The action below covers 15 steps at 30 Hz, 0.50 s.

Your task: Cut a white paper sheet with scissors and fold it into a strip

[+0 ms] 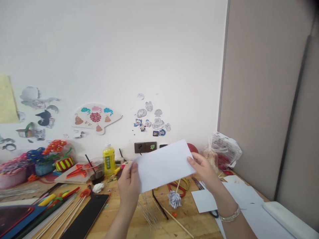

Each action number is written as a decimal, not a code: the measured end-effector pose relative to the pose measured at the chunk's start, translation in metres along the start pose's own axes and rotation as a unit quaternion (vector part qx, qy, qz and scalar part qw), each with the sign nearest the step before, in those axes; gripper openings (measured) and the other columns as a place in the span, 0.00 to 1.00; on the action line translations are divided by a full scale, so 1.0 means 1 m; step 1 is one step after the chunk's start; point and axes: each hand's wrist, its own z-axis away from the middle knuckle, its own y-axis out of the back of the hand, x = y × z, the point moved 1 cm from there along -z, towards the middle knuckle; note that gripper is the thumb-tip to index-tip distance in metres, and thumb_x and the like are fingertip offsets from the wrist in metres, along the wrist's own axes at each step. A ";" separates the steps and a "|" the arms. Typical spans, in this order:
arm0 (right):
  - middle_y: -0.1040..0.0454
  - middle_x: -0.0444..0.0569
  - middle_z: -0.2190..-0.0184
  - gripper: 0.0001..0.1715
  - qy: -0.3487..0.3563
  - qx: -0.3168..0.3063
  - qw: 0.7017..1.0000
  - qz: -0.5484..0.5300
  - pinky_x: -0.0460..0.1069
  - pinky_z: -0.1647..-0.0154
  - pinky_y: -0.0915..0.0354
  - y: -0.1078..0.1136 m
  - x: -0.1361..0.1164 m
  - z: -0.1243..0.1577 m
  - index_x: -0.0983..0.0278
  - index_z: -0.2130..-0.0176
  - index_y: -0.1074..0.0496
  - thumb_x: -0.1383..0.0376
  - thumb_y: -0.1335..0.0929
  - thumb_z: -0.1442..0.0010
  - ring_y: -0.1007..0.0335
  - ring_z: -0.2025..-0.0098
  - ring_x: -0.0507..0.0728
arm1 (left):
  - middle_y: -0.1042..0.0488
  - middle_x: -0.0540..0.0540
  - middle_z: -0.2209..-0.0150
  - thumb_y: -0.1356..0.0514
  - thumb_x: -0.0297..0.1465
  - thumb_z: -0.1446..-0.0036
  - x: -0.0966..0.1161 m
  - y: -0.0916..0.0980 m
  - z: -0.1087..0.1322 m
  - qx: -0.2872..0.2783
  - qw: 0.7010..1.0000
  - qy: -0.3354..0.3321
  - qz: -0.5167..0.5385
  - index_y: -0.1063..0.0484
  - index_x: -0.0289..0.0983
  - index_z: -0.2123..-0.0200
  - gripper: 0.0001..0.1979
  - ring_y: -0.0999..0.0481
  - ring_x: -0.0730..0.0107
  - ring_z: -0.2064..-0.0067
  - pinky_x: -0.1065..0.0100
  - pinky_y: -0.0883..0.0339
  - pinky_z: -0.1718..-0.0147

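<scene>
A white sheet of paper (164, 166) is held up over the table, tilted with its right side higher. My left hand (130, 181) pinches its left edge, thumb in front. My right hand (203, 167) grips the right edge, fingers partly behind the sheet. Below the paper lies a white paper flower (174, 199) on a thin stick. Scissors with red handles (179, 191) lie just behind the flower, partly hidden by the sheet. Under my right forearm is a smaller white paper piece (203, 201).
Thin wires (149, 212) and a wooden stick (178, 222) lie in front. At left are a black flat board (87, 217), a yellow bottle (109, 160), a dark drink cup (97, 174) and pipe-cleaner flowers (54, 147). More white sheets (243, 192) cover the right side.
</scene>
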 end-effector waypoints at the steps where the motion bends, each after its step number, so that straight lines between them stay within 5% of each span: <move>1: 0.26 0.46 0.71 0.22 -0.011 0.007 1.000 -0.006 0.47 0.70 0.37 0.000 0.000 0.000 0.66 0.60 0.31 0.52 0.34 0.48 0.31 0.66 0.57 | 0.26 0.46 0.70 0.50 0.42 0.48 0.001 0.000 -0.001 -0.025 1.000 -0.012 -0.002 0.30 0.37 0.69 0.16 0.29 0.62 0.65 0.67 0.36 0.65; 4: 0.25 0.49 0.68 0.27 -0.036 0.033 0.999 -0.017 0.48 0.71 0.37 0.000 0.000 0.001 0.66 0.56 0.32 0.51 0.33 0.50 0.31 0.62 0.60 | 0.25 0.46 0.71 0.49 0.40 0.48 0.002 0.002 -0.003 -0.074 0.997 -0.035 -0.004 0.29 0.38 0.70 0.14 0.28 0.63 0.67 0.68 0.35 0.67; 15: 0.24 0.49 0.71 0.25 -0.042 0.080 0.993 -0.076 0.47 0.72 0.38 -0.001 0.004 -0.001 0.67 0.62 0.28 0.51 0.30 0.54 0.30 0.68 0.58 | 0.26 0.47 0.73 0.49 0.40 0.47 0.003 0.004 -0.006 -0.085 0.996 -0.038 -0.004 0.30 0.38 0.71 0.14 0.29 0.65 0.69 0.70 0.37 0.69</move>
